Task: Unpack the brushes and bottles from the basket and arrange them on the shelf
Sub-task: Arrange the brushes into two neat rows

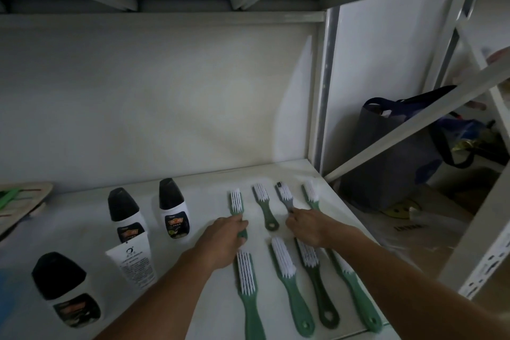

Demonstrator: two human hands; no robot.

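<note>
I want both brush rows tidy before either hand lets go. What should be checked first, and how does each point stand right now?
1. Left hand on the handle of the back row's leftmost green-handled white-bristle brush: ok.
2. Right hand at the handle of the grey-headed brush: ok; firmness of grip cannot tell.
3. Back row has four brushes, evenly spread: ok.
4. Front row of four green brushes parallel: not ok, they fan out.
5. Three black-capped white bottles upright: ok.
6. White squeeze tube standing: ok.
</note>
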